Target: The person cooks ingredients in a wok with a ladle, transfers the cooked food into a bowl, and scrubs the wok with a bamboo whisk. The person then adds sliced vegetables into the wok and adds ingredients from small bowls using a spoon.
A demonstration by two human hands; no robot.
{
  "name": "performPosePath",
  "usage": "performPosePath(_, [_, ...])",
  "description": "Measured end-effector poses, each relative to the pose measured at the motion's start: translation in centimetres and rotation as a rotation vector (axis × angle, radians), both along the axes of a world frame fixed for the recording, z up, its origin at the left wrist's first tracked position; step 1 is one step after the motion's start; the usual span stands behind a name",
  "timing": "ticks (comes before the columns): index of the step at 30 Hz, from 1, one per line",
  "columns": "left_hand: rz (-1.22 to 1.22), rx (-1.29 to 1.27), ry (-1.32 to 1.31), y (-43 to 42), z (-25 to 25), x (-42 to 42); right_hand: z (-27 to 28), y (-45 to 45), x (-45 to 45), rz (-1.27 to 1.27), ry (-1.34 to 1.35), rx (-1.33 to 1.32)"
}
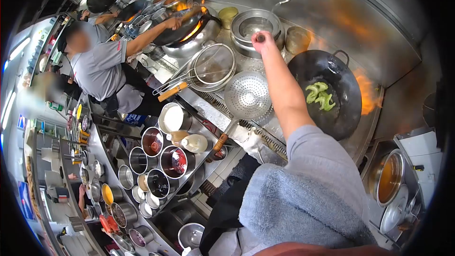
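Observation:
My right hand (261, 42) reaches forward, closed around a handle seen end-on, its dark tip showing above the fist. It is at the near rim of a round metal basin (241, 42) that stands under a thin spout. The far end of the handle is hidden by the hand. To the right of my forearm, a black wok (348, 102) holds pale green vegetable pieces (318, 96). Flames (367, 92) rise along its right side. Left of my forearm lies a perforated strainer (246, 95) with a wooden handle. My left hand is not in view.
A co-worker (102, 73) at the left holds a tool over another flaming wok (177, 31). A mesh strainer (214, 64) lies between the stations. Pots of sauce (177, 161) and bottles stand at lower left. A pan of brown liquid (389, 178) is at right.

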State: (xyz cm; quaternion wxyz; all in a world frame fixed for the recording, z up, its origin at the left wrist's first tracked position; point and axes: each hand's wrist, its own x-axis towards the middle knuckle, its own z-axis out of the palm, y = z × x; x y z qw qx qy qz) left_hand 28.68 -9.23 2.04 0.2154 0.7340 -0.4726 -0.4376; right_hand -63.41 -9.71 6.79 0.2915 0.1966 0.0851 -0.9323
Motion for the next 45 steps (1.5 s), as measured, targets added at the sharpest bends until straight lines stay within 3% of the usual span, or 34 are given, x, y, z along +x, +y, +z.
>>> performPosePath(2, [-0.057,0.051,0.035,-0.1,-0.4,-0.7,0.4,1.2,2.6,-0.076,0.143,-0.042])
performPosePath(6, [-0.292,0.096,0.137,-3.1,-0.5,-4.2,2.3,8.8,6.8,0.103,0.305,-0.378])
performPosePath(12, [-0.638,0.157,0.233,-10.5,-1.2,-13.2,8.3,21.4,15.0,0.172,0.418,-0.197])
performPosePath(13, [-0.685,0.198,0.177,-12.0,-2.0,-14.4,9.5,23.4,16.9,0.108,0.463,-0.108])
performPosePath(15, [-1.101,-0.005,0.282,-17.4,-10.1,-14.1,11.6,27.2,20.7,0.052,0.463,0.019])
performPosePath(17, [-0.96,0.311,0.157,-13.9,-3.0,-20.6,12.7,30.4,24.7,0.035,0.443,0.183])
performPosePath(18, [-0.956,0.308,0.307,-13.8,-4.1,-21.4,13.3,31.6,26.7,0.006,0.424,0.199])
performPosePath(21, [-1.114,0.302,0.276,-14.2,-7.4,-23.7,14.2,34.5,31.4,-0.079,0.207,0.559])
performPosePath(24, [-1.181,0.364,0.218,-12.9,-4.7,-25.5,13.8,37.5,34.5,-0.013,0.153,0.675])
performPosePath(27, [-1.198,0.375,0.147,-12.1,-2.6,-25.7,12.6,40.2,36.9,0.182,0.299,0.872])
performPosePath(28, [-1.175,0.372,0.131,-12.0,-2.1,-25.2,12.7,40.5,37.8,0.256,0.366,1.16])
performPosePath(29, [-1.152,0.369,0.115,-11.9,-1.7,-24.7,12.9,40.3,37.7,0.329,0.437,1.447])
performPosePath(30, [-1.129,0.366,0.1,-11.8,-1.2,-24.3,13.1,39.9,36.8,0.347,0.442,1.433])
performPosePath(32, [-1.117,0.338,0.104,-12.3,-2.4,-22.5,13.1,38.1,35.0,0.371,0.652,1.746])
performPosePath(36, [-1.121,0.251,0.051,-12.3,-2.9,-20.3,8.6,30.6,25.5,0.228,0.754,1.569])
performPosePath(39, [-1.023,0.247,0.03,-11.4,-1.7,-18.6,2.7,22.4,16.6,0.151,0.779,1.225])
performPosePath(41, [-0.915,0.198,0.161,-10.2,-0.9,-17.9,-2.0,16.9,10.6,0.166,0.911,1.331])
performPosePath(43, [-0.773,0.193,0.144,-8.6,1.1,-16.6,-2.6,11.5,7.7,0.404,0.992,1.859])
performPosePath(45, [-0.627,0.194,0.124,-6.9,1.5,-14.0,-3.7,7.0,5.8,0.46,0.913,1.943])
